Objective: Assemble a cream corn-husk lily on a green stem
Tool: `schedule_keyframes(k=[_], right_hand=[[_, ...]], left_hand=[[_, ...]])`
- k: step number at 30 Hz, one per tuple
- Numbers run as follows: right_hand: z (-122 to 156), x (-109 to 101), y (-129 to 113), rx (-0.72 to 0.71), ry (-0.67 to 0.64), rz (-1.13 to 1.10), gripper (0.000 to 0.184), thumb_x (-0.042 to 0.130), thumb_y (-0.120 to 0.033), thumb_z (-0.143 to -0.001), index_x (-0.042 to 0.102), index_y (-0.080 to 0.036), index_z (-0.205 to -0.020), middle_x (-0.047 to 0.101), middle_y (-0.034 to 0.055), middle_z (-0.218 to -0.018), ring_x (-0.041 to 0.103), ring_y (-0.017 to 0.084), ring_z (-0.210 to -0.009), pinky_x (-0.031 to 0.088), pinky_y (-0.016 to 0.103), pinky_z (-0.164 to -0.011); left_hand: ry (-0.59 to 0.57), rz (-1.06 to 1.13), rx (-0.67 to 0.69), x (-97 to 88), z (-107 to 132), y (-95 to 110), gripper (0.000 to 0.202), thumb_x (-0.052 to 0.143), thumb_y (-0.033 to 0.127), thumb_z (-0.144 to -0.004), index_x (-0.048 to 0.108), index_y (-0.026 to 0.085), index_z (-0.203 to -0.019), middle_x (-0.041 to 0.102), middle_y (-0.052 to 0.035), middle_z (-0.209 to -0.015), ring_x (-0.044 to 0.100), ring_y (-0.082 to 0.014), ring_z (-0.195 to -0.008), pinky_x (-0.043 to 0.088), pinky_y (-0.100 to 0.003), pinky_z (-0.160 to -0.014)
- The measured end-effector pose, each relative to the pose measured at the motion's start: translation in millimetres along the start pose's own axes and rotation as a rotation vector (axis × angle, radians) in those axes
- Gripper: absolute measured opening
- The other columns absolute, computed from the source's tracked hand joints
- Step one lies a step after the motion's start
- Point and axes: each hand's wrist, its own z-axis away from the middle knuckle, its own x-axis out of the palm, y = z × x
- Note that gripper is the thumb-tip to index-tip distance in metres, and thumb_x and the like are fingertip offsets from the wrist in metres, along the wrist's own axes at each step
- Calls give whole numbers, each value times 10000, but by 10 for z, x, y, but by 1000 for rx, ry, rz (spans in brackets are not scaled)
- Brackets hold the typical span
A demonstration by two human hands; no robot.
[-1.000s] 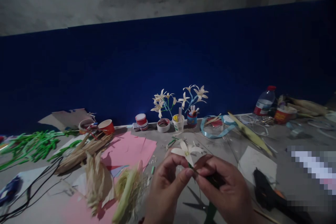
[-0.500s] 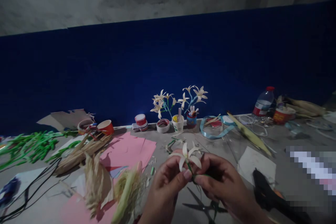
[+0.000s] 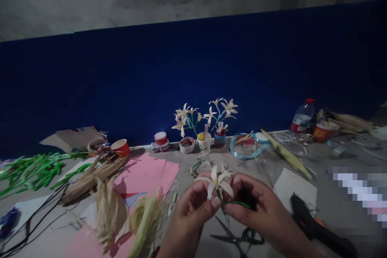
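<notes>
A cream-coloured handmade flower (image 3: 216, 181) with long narrow petals is pinched at its green stem by my left hand (image 3: 195, 209). My right hand (image 3: 260, 205) is closed close beside it, with thumb and fingers on a green strip (image 3: 242, 204) that meets the stem just under the bloom. Whether the strip is tape or wire I cannot make out. Below the hands, dark-bladed scissors (image 3: 231, 237) lie on the grey table. To the right of my right hand is a black glue gun (image 3: 317, 225).
Similar flowers (image 3: 183, 119) stand in cups at the back. Pink paper (image 3: 148, 173), dried corn husks (image 3: 110, 209) and green pipe cleaners (image 3: 39, 171) lie on the left. Blue ribbon (image 3: 249, 155), a white paper piece (image 3: 298, 187) and a plastic bottle (image 3: 303, 117) are on the right.
The fingers of my right hand have shifted slightly, and more of the green strip shows above its thumb. My left hand still pinches the flower in nearly the same place.
</notes>
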Motion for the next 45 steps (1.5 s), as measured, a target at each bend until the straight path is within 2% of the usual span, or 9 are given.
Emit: schedule_keyframes(k=[5, 11, 18, 23, 29, 35, 39, 42, 45], right_hand=[[-8, -13, 23, 19, -26, -33, 154, 708, -182, -770, 559, -223, -763, 517, -62, -733, 461, 117, -678, 374, 223, -610], [-46, -16, 28, 47, -28, -131, 220, 776, -197, -717, 556, -211, -714, 542, -60, -711, 469, 107, -666, 386, 203, -595], [-84, -22, 46, 118, -66, -164, 129, 813, -212, -702, 695, -206, -756, 684, -16, -830, 615, 147, -832, 462, 242, -775], [-78, -8, 43, 103, -10, -109, 124, 819, -248, -671, 705, -207, -700, 712, -1, -801, 639, 182, -810, 487, 280, -755], [-49, 87, 61, -131, 195, 120, 68, 723, -232, -727, 656, -224, -729, 697, 9, -746, 660, 201, -736, 522, 277, -675], [-17, 148, 51, -362, 305, 531, 90, 657, -178, -761, 652, -227, -685, 671, 8, -654, 631, 172, -608, 485, 246, -569], [-1, 134, 24, -155, 213, 321, 87, 665, -242, -758, 652, -205, -681, 626, 0, -625, 576, 161, -592, 452, 253, -549], [9, 124, 11, 24, 218, 64, 119, 721, -269, -703, 631, -196, -676, 567, -33, -610, 485, 127, -574, 392, 237, -527], [12, 110, 10, 98, 205, -109, 190, 771, -260, -651, 593, -202, -687, 540, -51, -624, 445, 112, -582, 371, 226, -527]], left_hand=[[9, -24, 9, -4, -6, -8, 41, 734, 158, -759, 748, 195, -752, 657, -14, -810, 589, -193, -876, 432, -269, -823], [-42, 44, -41, -62, -9, -27, 47, 729, 166, -776, 743, 187, -816, 689, -47, -950, 596, -228, -983, 434, -289, -859], [-52, 147, -92, -90, -30, -72, 65, 771, 171, -753, 751, 179, -815, 706, -54, -885, 612, -228, -972, 433, -284, -841], [-50, 175, -106, -105, -57, -80, 95, 816, 210, -714, 732, 178, -743, 674, -38, -912, 612, -205, -904, 443, -283, -826], [16, 14, 16, -113, -55, -149, 113, 774, 209, -771, 726, 215, -873, 682, -32, -987, 593, -218, -1003, 429, -299, -900], [161, -199, 130, -82, -1, -189, 72, 747, 276, -799, 710, 214, -804, 664, -9, -849, 590, -201, -887, 430, -288, -847], [189, -231, 116, -49, -3, -104, 102, 755, 283, -782, 727, 192, -820, 656, -30, -849, 570, -228, -911, 410, -319, -879], [143, -236, 100, -40, 6, -45, 107, 744, 277, -792, 727, 188, -849, 653, -33, -853, 562, -224, -901, 409, -307, -847], [89, -239, 90, -51, 17, -26, 97, 732, 275, -806, 713, 183, -830, 633, -30, -847, 549, -215, -885, 405, -306, -831]])
